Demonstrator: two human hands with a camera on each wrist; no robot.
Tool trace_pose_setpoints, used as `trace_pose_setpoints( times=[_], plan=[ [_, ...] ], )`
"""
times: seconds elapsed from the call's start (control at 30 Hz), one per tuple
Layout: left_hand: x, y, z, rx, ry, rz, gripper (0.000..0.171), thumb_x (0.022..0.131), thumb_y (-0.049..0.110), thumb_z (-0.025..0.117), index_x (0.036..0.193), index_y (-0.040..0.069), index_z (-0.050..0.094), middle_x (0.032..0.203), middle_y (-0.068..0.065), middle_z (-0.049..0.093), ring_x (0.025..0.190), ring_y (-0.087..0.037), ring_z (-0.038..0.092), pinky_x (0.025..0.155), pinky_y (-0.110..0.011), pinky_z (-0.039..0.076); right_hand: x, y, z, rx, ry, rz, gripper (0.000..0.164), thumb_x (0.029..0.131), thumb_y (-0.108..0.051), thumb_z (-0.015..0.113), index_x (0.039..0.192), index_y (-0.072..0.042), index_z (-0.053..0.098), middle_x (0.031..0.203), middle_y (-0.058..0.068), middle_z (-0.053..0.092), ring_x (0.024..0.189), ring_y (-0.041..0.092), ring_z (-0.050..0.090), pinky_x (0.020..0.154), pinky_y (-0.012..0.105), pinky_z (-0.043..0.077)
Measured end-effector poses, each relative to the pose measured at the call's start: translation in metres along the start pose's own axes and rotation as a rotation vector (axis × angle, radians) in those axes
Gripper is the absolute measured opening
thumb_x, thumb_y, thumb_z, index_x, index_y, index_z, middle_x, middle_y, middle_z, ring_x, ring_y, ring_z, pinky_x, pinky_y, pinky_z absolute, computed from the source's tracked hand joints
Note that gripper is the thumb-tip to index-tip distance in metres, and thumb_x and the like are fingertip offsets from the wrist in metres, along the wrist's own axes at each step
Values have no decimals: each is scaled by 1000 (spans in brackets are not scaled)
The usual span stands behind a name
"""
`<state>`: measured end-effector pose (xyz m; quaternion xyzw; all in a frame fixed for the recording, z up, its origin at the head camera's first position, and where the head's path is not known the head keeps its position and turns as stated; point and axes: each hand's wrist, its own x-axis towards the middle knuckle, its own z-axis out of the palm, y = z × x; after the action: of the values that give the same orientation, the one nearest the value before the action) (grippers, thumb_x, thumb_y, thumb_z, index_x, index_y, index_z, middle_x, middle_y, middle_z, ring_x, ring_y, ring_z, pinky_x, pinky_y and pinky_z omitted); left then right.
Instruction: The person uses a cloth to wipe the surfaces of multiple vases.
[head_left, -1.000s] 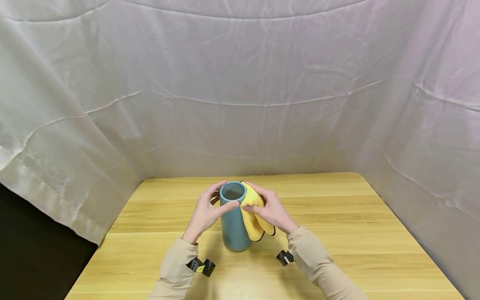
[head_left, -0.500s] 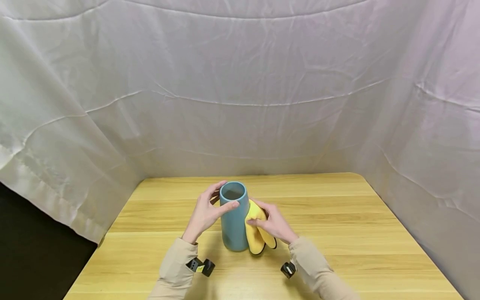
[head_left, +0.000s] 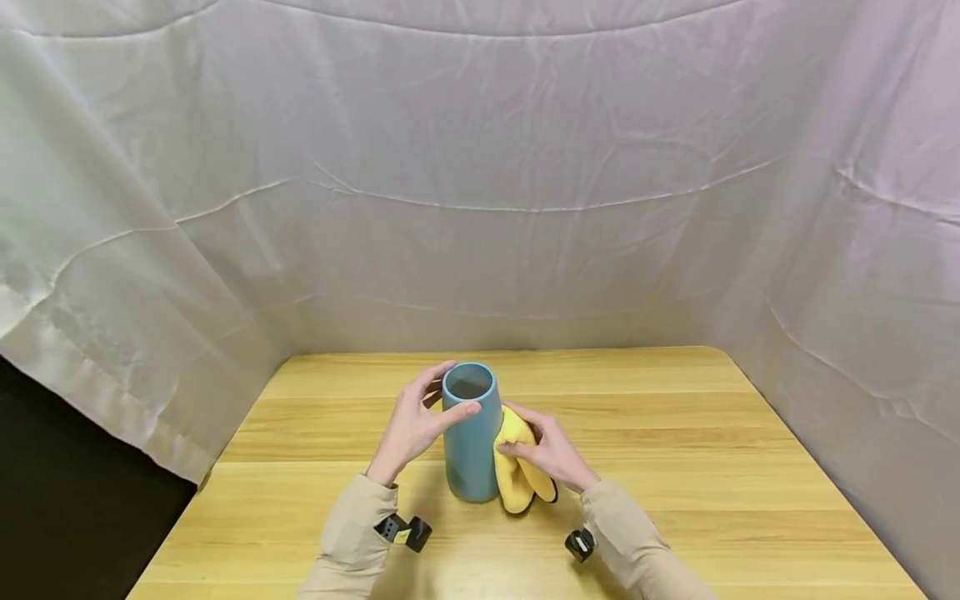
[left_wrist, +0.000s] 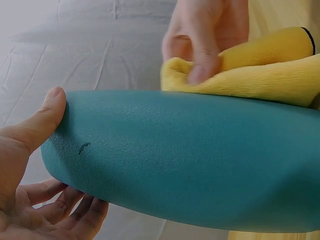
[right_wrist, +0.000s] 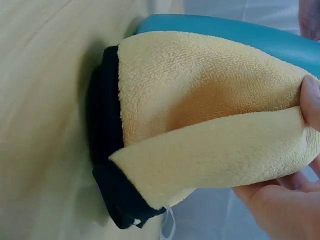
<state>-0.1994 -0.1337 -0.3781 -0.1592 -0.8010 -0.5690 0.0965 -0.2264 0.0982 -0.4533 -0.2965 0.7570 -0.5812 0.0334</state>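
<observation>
Vase [right_wrist: 255,36] partly behind yellow cloth [right_wrist: 200,100]

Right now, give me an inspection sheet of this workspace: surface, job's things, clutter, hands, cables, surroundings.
Surface: light wood-grain tabletop
Job's things: blue-green vase upright, small dark mark near its top; yellow cloth with black edging, against the vase's side
Clutter: nothing seen
Hands: left hand grips the vase near its top; right hand pinches the cloth
Cables: nothing seen
Surroundings: pale grey curtain behind and at both sides

wood-grain table [head_left: 712,467] | pale curtain [head_left: 480,167], back and sides | black area [head_left: 67,500], left
</observation>
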Motion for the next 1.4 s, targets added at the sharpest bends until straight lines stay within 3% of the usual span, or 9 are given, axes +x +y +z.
trace_pose_setpoints(
  times=[0.27, 0.63, 1.07, 1.4],
  plan=[
    [2, 2, 0, -2, -3, 12, 68, 83, 16, 83, 143, 5, 53, 136, -16, 62, 126, -35, 60, 114, -52, 46, 13, -38, -5, 16, 55, -41, 64, 88, -3, 73, 147, -1, 49, 132, 26, 64, 98, 6, 64, 84, 22, 58],
    [2, 2, 2, -5, 7, 18, 66, 82, 14, 83, 141, 3, 55, 135, -17, 62, 124, -35, 61, 113, -51, 47, 24, -72, -9, -116, 106, -73, 65, 87, -5, 76, 146, -3, 51, 139, 20, 62, 108, 21, 63, 89, 21, 54],
    [1, 1, 1, -6, 0, 10, 69, 83, 16, 83, 143, 0, 53, 136, -17, 62, 125, -35, 60, 113, -52, 47, 23, -66, -7, -114, 102, -63, 64, 87, -6, 76, 146, -5, 52, 136, 19, 64, 105, 21, 63, 87, 23, 55],
    [1, 1, -1, -4, 10, -2, 68, 83, 16, 83, 142, 2, 54, 135, -16, 62, 124, -35, 60, 114, -52, 46, 13, -35, -2, -97, 77, -24, 64, 87, -7, 77, 145, -3, 52, 127, 22, 68, 94, 12, 64, 81, 22, 57]
  ],
)
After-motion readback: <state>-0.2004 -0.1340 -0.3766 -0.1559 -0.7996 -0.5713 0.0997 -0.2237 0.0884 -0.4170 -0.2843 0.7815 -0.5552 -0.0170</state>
